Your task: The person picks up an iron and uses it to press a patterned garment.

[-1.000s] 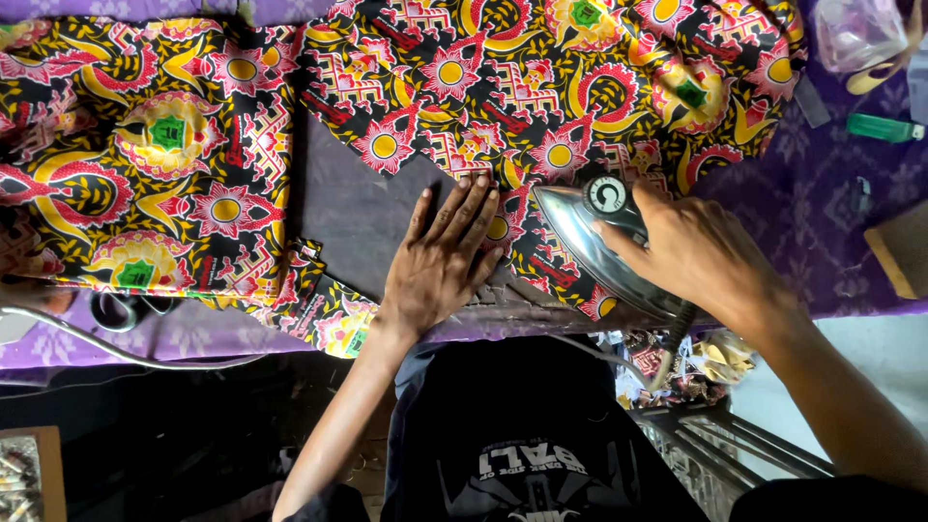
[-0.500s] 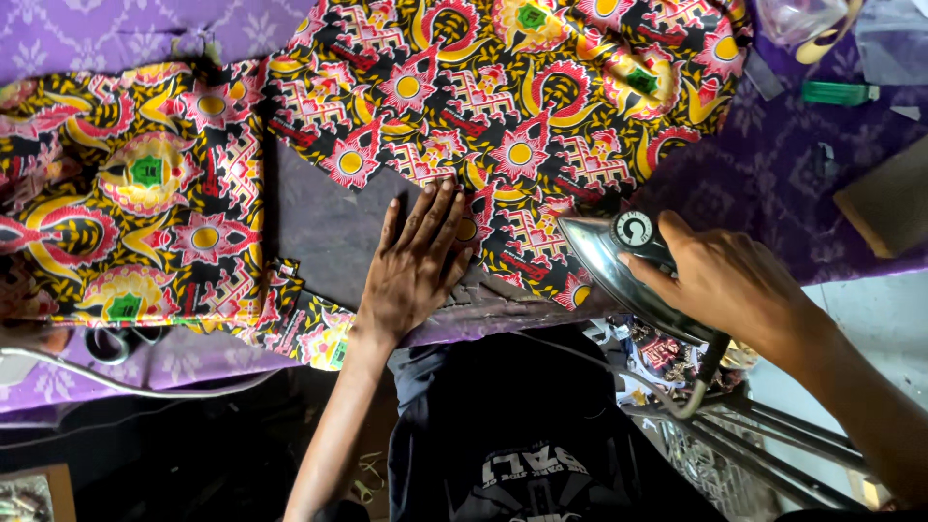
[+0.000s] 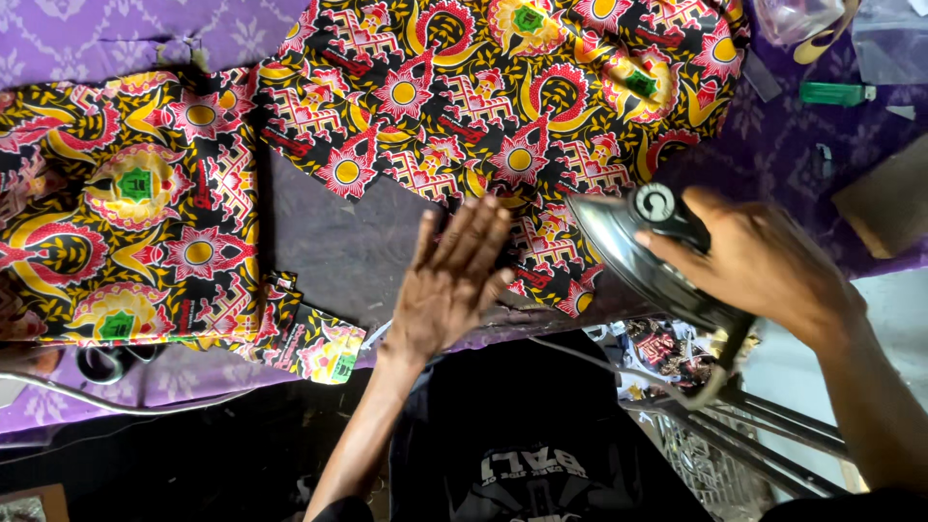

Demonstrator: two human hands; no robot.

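Iron (image 3: 633,261), silver soleplate with black dial and handle, sits at the near right edge of the patterned fabric (image 3: 464,106), right hand (image 3: 764,266) clenched round its handle, grey cord (image 3: 677,394) trailing off the near table edge. Left hand (image 3: 452,280) lies flat, fingers spread, grasping nothing, pressing the cloth just left of the iron. Farther right on the purple table cover (image 3: 87,39): green lighter (image 3: 833,93), clear plastic bag (image 3: 797,19).

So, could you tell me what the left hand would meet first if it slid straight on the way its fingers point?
The left hand lies flat, fingers pointing up-right. Straight ahead comes more of the patterned cloth; the iron sits to its right, seemingly off that line.
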